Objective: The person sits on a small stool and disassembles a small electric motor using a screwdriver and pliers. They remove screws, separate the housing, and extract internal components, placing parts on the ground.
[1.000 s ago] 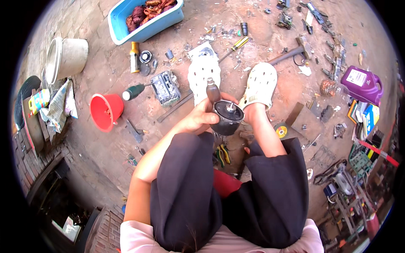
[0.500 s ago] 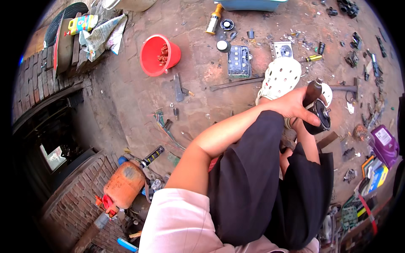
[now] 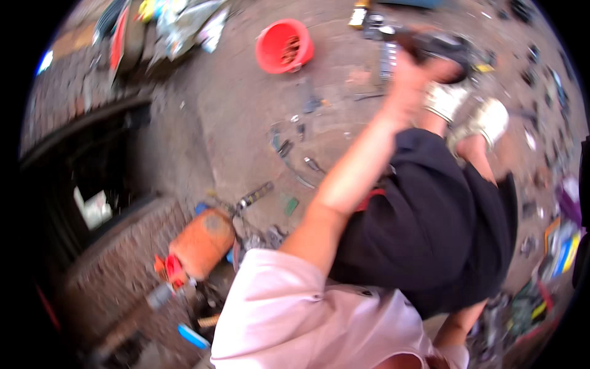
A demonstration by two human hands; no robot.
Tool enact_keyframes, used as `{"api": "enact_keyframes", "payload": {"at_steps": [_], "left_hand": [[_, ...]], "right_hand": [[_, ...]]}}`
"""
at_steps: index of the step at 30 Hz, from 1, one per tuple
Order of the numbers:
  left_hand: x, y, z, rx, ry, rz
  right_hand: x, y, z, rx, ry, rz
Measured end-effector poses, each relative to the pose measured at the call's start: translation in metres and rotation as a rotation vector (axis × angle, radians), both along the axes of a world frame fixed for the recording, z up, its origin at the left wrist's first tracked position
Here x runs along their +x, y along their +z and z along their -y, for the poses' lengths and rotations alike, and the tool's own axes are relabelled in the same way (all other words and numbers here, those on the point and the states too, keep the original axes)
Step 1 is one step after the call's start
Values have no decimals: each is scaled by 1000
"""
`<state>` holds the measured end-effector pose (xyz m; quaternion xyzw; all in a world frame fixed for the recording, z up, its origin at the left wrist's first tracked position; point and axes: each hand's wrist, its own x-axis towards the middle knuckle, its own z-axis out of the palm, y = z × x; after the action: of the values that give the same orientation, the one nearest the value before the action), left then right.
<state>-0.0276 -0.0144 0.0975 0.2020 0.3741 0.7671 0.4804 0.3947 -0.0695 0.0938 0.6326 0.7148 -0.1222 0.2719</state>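
My left hand [image 3: 413, 80] is stretched out in front of my feet, smeared by motion. Its fingers are wrapped round a black round part [image 3: 447, 52], which looks like a small motor. A dark brown thing [image 3: 408, 42] sticks out beside it in the same grip; its kind is too blurred to tell. Both are above the floor near the far devices. Of my right arm, only the forearm [image 3: 460, 325] shows at the lower right, beside my black shorts. The right hand itself is hidden behind my leg.
A red bucket [image 3: 303, 60] with reddish-brown scraps stands ahead to the left. An orange gas cylinder [image 3: 206, 243] lies at the lower left, by a brick wall. Wires [image 3: 298, 175] and small tools lie on the floor. Scattered dark parts and a purple container [image 3: 568, 200] are at the right.
My left hand has swung forward and slightly left, carrying the black part and the brown thing. My view has shifted, so the bucket and cylinder appear farther right. My right forearm has come into sight.
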Motion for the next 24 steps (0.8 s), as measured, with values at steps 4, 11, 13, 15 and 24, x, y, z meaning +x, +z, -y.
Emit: {"api": "enact_keyframes", "payload": {"at_steps": [4, 11, 13, 15, 24], "left_hand": [[-74, 17, 53, 75, 71, 158], [-116, 131, 68, 266, 75, 138], [-105, 152, 70, 262, 103, 171], [-98, 166, 77, 275, 29, 186], [-53, 162, 92, 225, -34, 223]], "right_hand": [[-49, 175, -2, 101, -456, -782], [-94, 266, 45, -1527, 1335, -1852], [-115, 247, 65, -1519, 1348, -2145], [-129, 238, 78, -1531, 1388, -2296], [-140, 231, 105, -1604, 1489, -2518]]}}
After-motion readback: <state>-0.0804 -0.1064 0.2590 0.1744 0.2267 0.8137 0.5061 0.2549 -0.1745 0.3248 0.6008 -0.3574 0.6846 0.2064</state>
